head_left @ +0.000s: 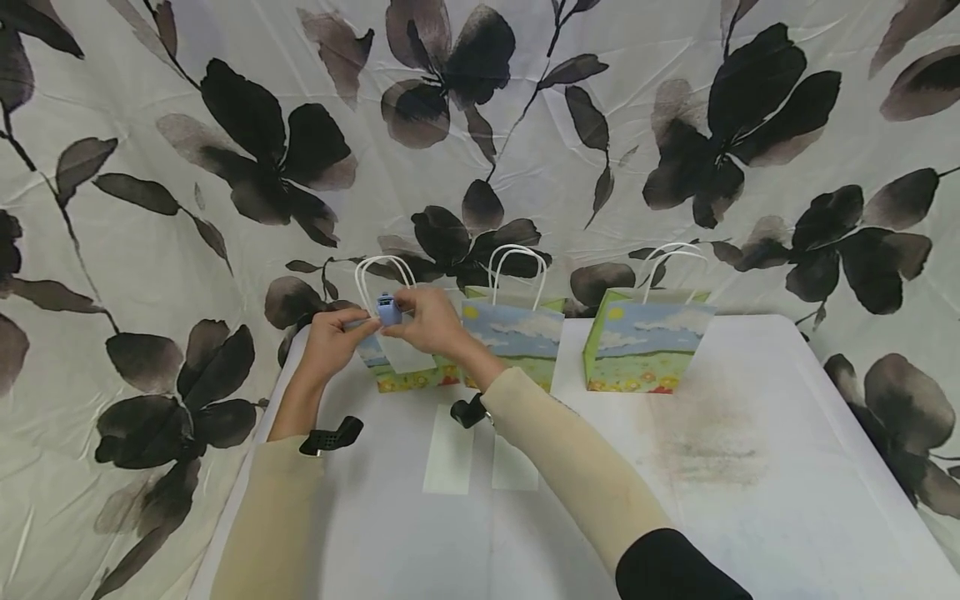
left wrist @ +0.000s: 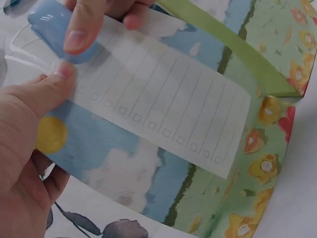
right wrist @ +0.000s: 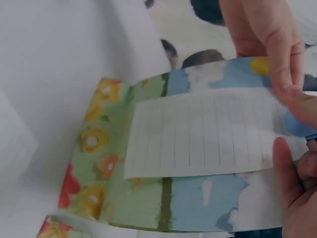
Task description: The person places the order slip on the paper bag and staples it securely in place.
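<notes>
A small blue stapler (head_left: 389, 310) sits at the top edge of the leftmost gift bag (left wrist: 119, 173), over the end of a lined white paper slip (left wrist: 168, 104) with checkboxes. My right hand (head_left: 433, 321) grips the stapler, its thumb across the blue body in the left wrist view. With thumb and fingers, my left hand (head_left: 333, 340) pinches the bag's upper edge beside the stapler. The slip lies flat against the bag's painted front of sky, meadow and flowers. White rope handles (head_left: 367, 279) rise behind the hands.
Two matching gift bags, one in the middle (head_left: 513, 337) and one at the right (head_left: 648, 346), stand along the table's back. Two white slips, one left (head_left: 448, 450) and one right (head_left: 515, 467), lie on the white table (head_left: 585, 475). Floral cloth (head_left: 570, 167) hangs behind.
</notes>
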The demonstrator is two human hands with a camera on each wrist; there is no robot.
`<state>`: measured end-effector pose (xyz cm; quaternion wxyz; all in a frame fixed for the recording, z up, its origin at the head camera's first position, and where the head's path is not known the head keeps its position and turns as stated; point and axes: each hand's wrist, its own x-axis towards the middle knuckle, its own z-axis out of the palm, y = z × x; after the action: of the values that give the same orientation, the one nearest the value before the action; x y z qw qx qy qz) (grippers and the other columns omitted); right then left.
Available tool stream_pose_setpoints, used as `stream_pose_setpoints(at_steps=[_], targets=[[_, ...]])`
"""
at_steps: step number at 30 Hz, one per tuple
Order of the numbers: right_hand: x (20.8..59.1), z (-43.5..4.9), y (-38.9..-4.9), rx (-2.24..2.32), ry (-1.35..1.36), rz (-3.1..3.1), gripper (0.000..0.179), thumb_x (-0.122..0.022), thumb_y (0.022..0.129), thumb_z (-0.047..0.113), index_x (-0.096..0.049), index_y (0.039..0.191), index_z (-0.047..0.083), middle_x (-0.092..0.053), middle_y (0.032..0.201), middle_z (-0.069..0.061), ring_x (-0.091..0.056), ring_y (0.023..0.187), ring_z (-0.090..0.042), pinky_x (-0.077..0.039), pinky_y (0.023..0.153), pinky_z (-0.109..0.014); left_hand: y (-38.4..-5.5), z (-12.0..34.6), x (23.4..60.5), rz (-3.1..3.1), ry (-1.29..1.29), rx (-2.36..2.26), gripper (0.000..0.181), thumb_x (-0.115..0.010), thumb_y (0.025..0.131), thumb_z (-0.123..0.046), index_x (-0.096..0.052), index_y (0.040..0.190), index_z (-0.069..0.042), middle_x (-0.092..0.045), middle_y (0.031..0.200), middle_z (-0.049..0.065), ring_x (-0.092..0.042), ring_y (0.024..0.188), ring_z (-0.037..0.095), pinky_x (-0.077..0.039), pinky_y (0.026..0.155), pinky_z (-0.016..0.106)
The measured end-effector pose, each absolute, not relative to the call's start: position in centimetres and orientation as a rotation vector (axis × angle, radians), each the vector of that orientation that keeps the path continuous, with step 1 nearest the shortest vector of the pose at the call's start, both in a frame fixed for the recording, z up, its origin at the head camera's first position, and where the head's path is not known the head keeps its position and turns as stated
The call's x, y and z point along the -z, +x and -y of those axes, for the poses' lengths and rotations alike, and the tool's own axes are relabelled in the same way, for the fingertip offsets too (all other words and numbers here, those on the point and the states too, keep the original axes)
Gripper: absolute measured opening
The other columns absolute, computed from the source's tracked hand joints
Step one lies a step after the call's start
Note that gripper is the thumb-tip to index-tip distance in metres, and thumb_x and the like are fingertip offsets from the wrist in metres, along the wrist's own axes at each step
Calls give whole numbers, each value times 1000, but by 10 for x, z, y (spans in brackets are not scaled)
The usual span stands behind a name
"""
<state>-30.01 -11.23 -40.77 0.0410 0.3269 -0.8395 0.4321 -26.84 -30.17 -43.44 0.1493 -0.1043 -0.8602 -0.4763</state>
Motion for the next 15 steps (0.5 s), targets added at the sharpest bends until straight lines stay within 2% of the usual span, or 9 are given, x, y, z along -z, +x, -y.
stream_pose_setpoints(at_steps=[5,9,11,15], targets=[[408,112,-297,-1294,1029,2610,35,-75,70,31,-61,98,16,-62,95,6,-57,88,-4,-43,72,-18,-266,304,438,2504,-255,1353,30,-67,78,-28,-69,95,-3,-64,91,7,-57,82,16,-46,66,26],[407,111,-296,-1230,1076,2625,47,-73,71,35,-56,109,15,-59,102,5,-54,93,-6,-42,74,-19,-265,304,438,2491,-233,1341,33,-67,77,-29,-68,96,-1,-64,92,9,-58,85,19,-46,69,33],[406,110,-295,-1258,1089,2606,53,-72,71,37,-53,115,15,-57,104,4,-55,87,-5,-43,70,-18,-264,304,437,2495,-213,1327,35,-68,76,-29,-68,96,0,-64,93,10,-58,86,20,-46,70,36],[398,101,-290,-1507,1040,2468,55,-72,72,33,-50,118,14,-57,100,4,-53,59,-8,-42,54,-21,-261,302,433,2525,-201,1323,37,-65,79,-31,-67,99,0,-63,95,11,-58,85,21,-47,68,32]])
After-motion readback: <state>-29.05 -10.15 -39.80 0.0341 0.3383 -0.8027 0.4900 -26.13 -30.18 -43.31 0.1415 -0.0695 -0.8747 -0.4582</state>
